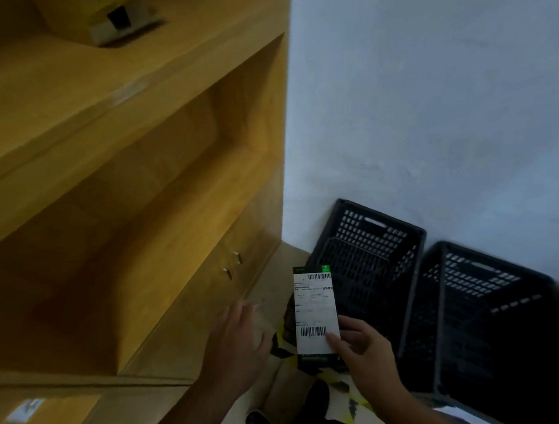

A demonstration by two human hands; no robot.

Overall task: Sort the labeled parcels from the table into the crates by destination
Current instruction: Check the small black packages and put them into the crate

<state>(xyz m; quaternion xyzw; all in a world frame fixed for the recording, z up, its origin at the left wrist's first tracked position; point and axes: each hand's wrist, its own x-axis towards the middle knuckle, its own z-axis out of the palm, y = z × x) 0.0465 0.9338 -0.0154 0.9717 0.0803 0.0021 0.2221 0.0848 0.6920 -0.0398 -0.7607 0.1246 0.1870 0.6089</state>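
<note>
Standing beside a wooden shelving unit (136, 192), a person faces two black crates (369, 240), the labeled parcel (314, 306) gripped in the right hand (364, 349) just before them, left hand (235, 338) relaxed and empty; reading the destination first looks wise.

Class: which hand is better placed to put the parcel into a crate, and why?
Right: the right hand grips the parcel beside the black crates; the open left hand is farther from them.
</note>
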